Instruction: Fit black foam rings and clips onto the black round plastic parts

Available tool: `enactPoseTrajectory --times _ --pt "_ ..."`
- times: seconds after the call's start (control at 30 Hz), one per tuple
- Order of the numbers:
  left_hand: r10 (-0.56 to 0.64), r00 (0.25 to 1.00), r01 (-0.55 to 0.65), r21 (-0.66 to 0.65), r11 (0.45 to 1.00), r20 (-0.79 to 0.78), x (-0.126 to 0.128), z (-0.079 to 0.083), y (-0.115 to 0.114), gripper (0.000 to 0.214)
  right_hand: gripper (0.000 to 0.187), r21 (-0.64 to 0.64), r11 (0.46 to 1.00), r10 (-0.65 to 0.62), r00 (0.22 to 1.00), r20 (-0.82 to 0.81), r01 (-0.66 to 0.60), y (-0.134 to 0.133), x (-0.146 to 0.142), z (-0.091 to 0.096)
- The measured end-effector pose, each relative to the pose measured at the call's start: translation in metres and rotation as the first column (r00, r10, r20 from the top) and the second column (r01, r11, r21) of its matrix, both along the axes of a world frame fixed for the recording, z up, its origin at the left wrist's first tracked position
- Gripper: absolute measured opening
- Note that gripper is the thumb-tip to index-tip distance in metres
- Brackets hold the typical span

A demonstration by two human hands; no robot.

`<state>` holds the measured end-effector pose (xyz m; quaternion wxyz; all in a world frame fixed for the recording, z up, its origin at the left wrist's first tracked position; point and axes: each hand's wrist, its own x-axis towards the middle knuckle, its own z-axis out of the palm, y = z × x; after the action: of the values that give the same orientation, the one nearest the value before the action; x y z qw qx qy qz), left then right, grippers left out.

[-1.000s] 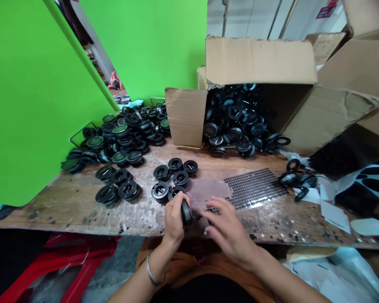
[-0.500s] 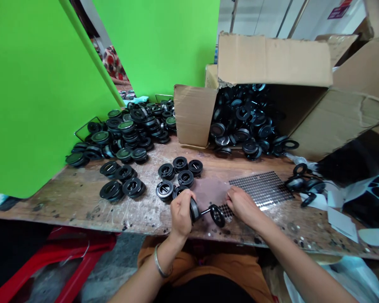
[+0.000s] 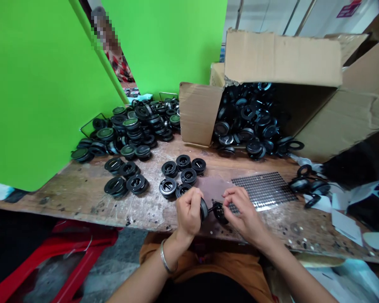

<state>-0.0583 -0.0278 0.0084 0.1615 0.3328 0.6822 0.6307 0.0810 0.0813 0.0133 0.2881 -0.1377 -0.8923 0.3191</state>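
Observation:
My left hand (image 3: 189, 212) is closed around a black round disc with a ribbed grey edge (image 3: 204, 209). A short arm joins this disc to a smaller black round end (image 3: 220, 213), which points right. At that smaller end is my right hand (image 3: 244, 213), thumb and forefinger curled close to it. Anything between those fingertips is too small to make out. Behind the right hand lies a clear sheet of small black round dots (image 3: 262, 189). Several similar black discs (image 3: 188, 176) stand grouped just beyond my left hand.
Another group of black discs (image 3: 137, 184) sits left, before a large heap (image 3: 135, 126) by the green partition (image 3: 44, 92). An open carton (image 3: 197, 113) spills more discs at the back. White papers (image 3: 345, 225) and loose parts (image 3: 309, 185) lie right. Stray dots speckle the wooden table (image 3: 158, 214).
My right hand has moved from the dot sheet to the small round end of the held piece, its fingers turned toward it. My left hand keeps its hold. The view has shifted slightly.

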Motion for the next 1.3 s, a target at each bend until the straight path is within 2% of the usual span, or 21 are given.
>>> enactPoseTrajectory --times 0.23,0.33,0.43,0.53,0.6,0.63,0.7,0.77,0.83,0.87,0.93,0.97,1.0,1.07,1.13,1.3 --pt "-0.011 0.999 0.013 -0.042 0.999 0.047 0.008 0.009 0.001 0.037 0.012 0.122 0.991 -0.052 0.999 -0.004 0.052 -0.005 0.000 -0.006" --pt "0.051 0.988 -0.048 -0.024 0.999 0.142 0.008 0.008 0.006 0.036 0.017 0.182 0.980 -0.063 0.995 -0.073 0.075 -0.012 0.008 -0.012" --pt "0.112 0.956 -0.112 -0.017 0.994 0.272 0.009 0.003 0.011 0.036 0.036 0.277 0.952 -0.100 0.987 -0.126 0.132 -0.024 0.017 -0.026" --pt "0.101 0.913 -0.091 -0.045 0.995 0.396 0.012 -0.001 0.012 0.040 0.040 0.264 0.950 -0.135 0.982 -0.133 0.166 -0.031 0.025 -0.035" --pt "0.019 0.912 0.006 -0.060 0.998 0.411 0.012 0.005 0.009 0.043 0.031 0.168 0.974 -0.133 0.984 -0.120 0.152 -0.027 0.028 -0.033" --pt "-0.055 0.928 0.083 -0.061 0.995 0.367 0.010 0.010 0.006 0.040 0.025 0.106 0.986 -0.121 0.987 -0.103 0.132 -0.023 0.029 -0.029" --pt "-0.257 0.952 0.274 -0.087 0.958 0.169 0.002 0.024 -0.003 0.032 0.019 -0.009 0.997 -0.071 0.996 -0.054 0.070 -0.012 0.031 -0.016" --pt "-0.467 0.883 0.453 -0.167 0.876 -0.053 -0.008 0.039 -0.014 0.042 0.016 -0.107 0.994 -0.002 1.000 0.002 0.003 -0.001 0.028 -0.003" --pt "-0.558 0.818 0.517 -0.244 0.820 -0.142 -0.017 0.047 -0.024 0.039 0.015 -0.244 0.970 0.022 0.998 0.063 -0.006 0.010 0.021 0.005" --pt "-0.549 0.828 0.507 -0.263 0.821 -0.116 -0.021 0.048 -0.029 0.033 0.018 -0.325 0.946 0.015 0.995 0.097 0.017 0.014 0.016 0.006" --pt "-0.407 0.912 0.405 -0.252 0.879 0.048 -0.027 0.044 -0.035 0.026 0.020 -0.421 0.903 -0.021 0.987 0.162 0.089 0.021 0.001 0.002" --pt "-0.306 0.937 0.340 -0.234 0.911 0.171 -0.029 0.041 -0.036 0.027 0.018 -0.405 0.908 -0.031 0.981 0.191 0.108 0.024 -0.007 -0.003" --pt "-0.215 0.928 0.285 -0.207 0.936 0.303 -0.030 0.037 -0.037 0.028 0.015 -0.347 0.932 -0.025 0.975 0.221 0.103 0.025 -0.015 -0.009" --pt "-0.113 0.840 0.211 -0.127 0.969 0.531 -0.031 0.032 -0.037 0.031 0.010 -0.178 0.983 0.011 0.954 0.298 0.044 0.025 -0.028 -0.021" --pt "-0.114 0.738 0.184 -0.036 0.982 0.665 -0.030 0.030 -0.035 0.034 0.011 -0.072 0.997 0.048 0.921 0.386 -0.021 0.023 -0.037 -0.029" --pt "-0.147 0.577 0.169 0.059 0.984 0.803 -0.029 0.030 -0.031 0.041 0.017 -0.075 0.996 0.077 0.880 0.469 -0.047 0.018 -0.047 -0.032"
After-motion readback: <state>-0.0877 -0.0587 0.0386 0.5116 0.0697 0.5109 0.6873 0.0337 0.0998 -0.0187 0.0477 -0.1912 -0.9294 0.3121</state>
